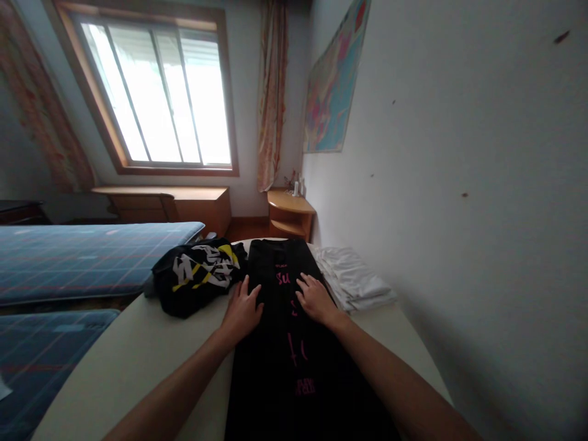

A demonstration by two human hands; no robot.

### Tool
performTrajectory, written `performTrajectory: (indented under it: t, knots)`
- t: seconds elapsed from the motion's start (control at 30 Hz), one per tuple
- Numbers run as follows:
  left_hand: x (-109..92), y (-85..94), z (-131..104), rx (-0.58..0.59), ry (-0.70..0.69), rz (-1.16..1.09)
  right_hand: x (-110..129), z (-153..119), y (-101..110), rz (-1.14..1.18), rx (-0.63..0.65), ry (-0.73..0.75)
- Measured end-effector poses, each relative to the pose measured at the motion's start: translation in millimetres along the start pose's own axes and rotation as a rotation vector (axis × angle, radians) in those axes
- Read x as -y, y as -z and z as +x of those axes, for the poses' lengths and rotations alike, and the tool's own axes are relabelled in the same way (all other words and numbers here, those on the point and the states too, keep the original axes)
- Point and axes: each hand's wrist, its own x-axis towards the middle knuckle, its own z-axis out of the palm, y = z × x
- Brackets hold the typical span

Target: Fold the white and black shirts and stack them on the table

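Observation:
A black T-shirt (275, 367) with pink lettering lies lengthwise on the pale table (193, 355), its sides folded in to a long strip and its collar at the far end. On its left edge rests my left hand (243, 309), fingers spread and pointing away from me. My right hand (316, 299) lies across the right part of the shirt near the upper letters, fingers stretched out. Neither hand grips the cloth. Left of the shirt sits a bunched black garment (202, 275) with white and yellow print. To its right is a folded white cloth stack (356, 278).
Blue checked mattresses (92, 257) stand close on the left. A white wall (459, 245) runs along the right side. Farther back are a wooden desk (197, 193), a small corner shelf (291, 202) and a window (156, 92).

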Motion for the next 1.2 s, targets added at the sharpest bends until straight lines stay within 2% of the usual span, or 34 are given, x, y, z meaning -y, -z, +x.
performTrajectory:
  t: [0.07,0.17,0.3,0.4,0.5,0.7,0.87,0.93,1.03,1.1,1.2]
  knots:
    - [-14.8,9.1,-25.3,0.053,-0.118,-0.014,3.5,-16.9,-0.7,0.021,0.036,0.021]
    - [-35.2,26.1,-58.3,0.246,-0.359,-0.111,6.9,-38.8,4.8,0.048,0.077,0.057]
    - [-51.8,46.4,-87.0,0.43,-0.576,-0.195,11.7,-63.6,15.9,0.107,0.126,0.136]
    - [-61.3,57.4,-99.4,0.441,-0.643,-0.22,15.5,-78.0,19.2,0.158,0.142,0.166]
    - [-72.4,66.1,-109.3,0.439,-0.68,-0.255,17.0,-86.7,19.9,0.208,0.148,0.136]
    - [-86.3,77.7,-125.0,0.52,-0.744,-0.283,13.3,-93.0,25.2,0.287,0.128,0.163]
    - [-91.1,86.4,-128.3,0.609,-0.728,-0.334,12.6,-94.0,26.6,0.295,0.127,0.171]
    - [-93.9,86.8,-129.3,0.641,-0.735,-0.361,12.7,-94.0,25.9,0.291,0.127,0.17]
    - [-97.2,78.2,-133.2,0.675,-0.84,-0.384,12.1,-94.1,24.5,0.283,0.118,0.168]
    - [-97.8,66.2,-137.1,0.665,-0.919,-0.354,11.5,-94.2,23.6,0.284,0.11,0.171]
    - [-97.1,43.3,-142.8,0.578,-1.028,-0.305,11.0,-94.1,23.0,0.281,0.105,0.175]
